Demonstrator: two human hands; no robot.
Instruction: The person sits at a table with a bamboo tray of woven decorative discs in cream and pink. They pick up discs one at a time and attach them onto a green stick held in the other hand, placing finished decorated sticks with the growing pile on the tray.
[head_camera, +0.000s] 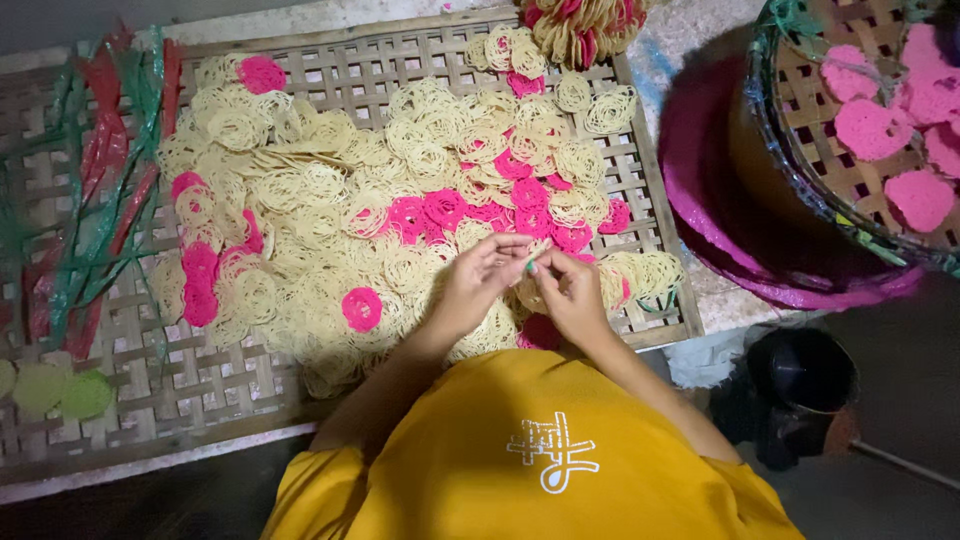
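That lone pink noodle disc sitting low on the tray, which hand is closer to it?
Left. The left hand is just right of the pink disc, slightly higher. The right hand sits farther right, beyond the left hand. Neither touches it.

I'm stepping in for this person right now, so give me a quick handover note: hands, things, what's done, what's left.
Left hand and right hand meet over the woven tray, pinching a small green strip; what else they grip is hidden.
Cream noodle discs and pink discs lie loose in a heap on the tray.
Red and green strips lie at the tray's left.
A stacked bundle sits at the top edge.
The heap remains loose.
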